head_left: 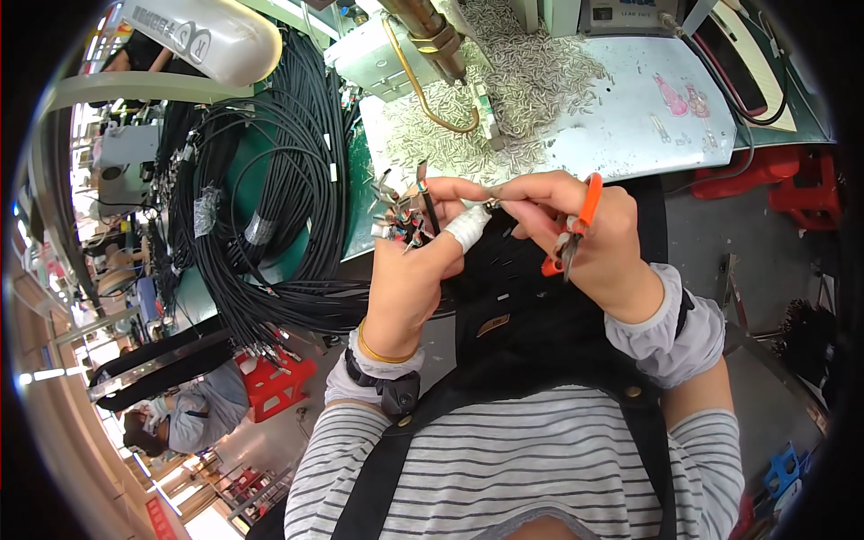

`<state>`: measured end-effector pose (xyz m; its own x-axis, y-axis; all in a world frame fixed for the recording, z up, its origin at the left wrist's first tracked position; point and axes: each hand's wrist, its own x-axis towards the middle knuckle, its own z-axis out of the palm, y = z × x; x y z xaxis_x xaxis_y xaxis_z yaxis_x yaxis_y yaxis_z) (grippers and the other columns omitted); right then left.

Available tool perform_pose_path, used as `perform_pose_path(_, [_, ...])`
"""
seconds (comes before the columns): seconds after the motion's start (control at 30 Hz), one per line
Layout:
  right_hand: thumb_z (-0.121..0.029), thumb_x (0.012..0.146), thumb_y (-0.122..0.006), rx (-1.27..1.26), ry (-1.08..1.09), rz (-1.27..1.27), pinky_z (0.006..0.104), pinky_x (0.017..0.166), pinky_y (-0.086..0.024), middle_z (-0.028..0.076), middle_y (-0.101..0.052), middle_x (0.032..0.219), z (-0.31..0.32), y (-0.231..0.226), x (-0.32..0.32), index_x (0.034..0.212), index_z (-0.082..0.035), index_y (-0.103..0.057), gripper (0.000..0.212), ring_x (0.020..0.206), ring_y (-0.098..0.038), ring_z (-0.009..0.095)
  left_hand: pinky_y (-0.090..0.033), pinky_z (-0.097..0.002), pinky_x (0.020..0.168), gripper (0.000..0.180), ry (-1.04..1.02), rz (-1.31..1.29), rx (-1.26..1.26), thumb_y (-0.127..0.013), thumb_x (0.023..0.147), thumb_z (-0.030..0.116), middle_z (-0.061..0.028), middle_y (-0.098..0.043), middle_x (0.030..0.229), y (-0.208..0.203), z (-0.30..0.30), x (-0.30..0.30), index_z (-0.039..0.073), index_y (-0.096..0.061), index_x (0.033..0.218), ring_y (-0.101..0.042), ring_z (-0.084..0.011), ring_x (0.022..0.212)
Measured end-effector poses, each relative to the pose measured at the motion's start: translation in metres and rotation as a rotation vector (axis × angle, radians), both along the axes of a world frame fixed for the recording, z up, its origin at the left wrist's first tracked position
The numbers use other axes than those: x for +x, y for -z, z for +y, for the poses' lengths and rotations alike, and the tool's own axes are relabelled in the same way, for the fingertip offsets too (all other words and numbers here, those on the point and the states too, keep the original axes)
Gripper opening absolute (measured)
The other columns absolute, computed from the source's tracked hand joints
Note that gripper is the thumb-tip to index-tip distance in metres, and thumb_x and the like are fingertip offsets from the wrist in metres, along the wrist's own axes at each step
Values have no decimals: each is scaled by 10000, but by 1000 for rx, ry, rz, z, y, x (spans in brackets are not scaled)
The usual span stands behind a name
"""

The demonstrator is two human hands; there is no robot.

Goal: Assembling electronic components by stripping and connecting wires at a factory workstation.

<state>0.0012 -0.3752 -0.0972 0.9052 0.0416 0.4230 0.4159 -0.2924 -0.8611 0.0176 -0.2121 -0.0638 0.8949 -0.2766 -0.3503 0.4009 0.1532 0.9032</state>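
Observation:
My left hand (409, 270) is closed round a bunch of black cable ends (400, 216) with stripped, coloured wires fanning out. White tape (470, 227) wraps its thumb. Its index finger and thumb meet the fingertips of my right hand (612, 238) at a small metallic wire end (492, 203). Orange-handled cutters (589, 202) are tucked in my right palm, while that hand's thumb and index finger pinch toward the wire end. What exactly lies between the fingertips is too small to tell.
Coiled black cables (297, 171) hang over the green bench on the left. Small metal pins (540, 81) lie heaped on the white worktop (621, 135), beneath a machine head (441, 45). Red stools (747, 171) stand at right. Another person (198, 414) sits far left.

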Motion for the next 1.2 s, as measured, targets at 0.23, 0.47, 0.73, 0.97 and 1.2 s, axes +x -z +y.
perform_pose_path(0.23, [50,759,-574,-140,33,-153,191,449,-398,67,-614,728,1,3,-7,900,-2,-551,152,511,-518,87,-220,-159,409,143,44,6,-14,-564,756,-26,38,-476,650,2,-1,-6,13,-561,894,-334,1,487])
perform_pose_path(0.47, [47,802,-519,146,53,93,193,503,-414,76,-595,782,15,10,-8,855,14,-507,63,596,-531,65,-222,-155,415,110,-26,-41,33,-580,760,-6,36,-503,670,4,-8,-8,18,-563,867,-339,-1,487])
perform_pose_path(0.73, [-82,759,-622,-59,-65,370,240,459,-401,96,-558,596,-9,-7,-15,698,5,-498,163,506,-549,139,-243,-155,428,131,-96,-27,3,-612,749,8,19,-547,707,5,-6,-10,19,-565,871,-360,-6,505])
perform_pose_path(0.97, [-162,721,-668,-325,-20,379,284,408,-360,89,-478,469,2,4,-19,611,-3,-489,263,405,-495,190,-215,-161,403,135,-107,-210,110,-609,744,-6,12,-541,689,7,-11,-8,22,-565,869,-337,-6,477])
perform_pose_path(1.2, [-157,762,-628,48,-63,561,279,393,-365,69,-478,492,-9,11,-10,690,15,-519,216,421,-500,126,-200,-178,373,86,-23,96,-158,-589,763,20,33,-448,601,16,-3,37,30,-551,840,-308,-18,434])
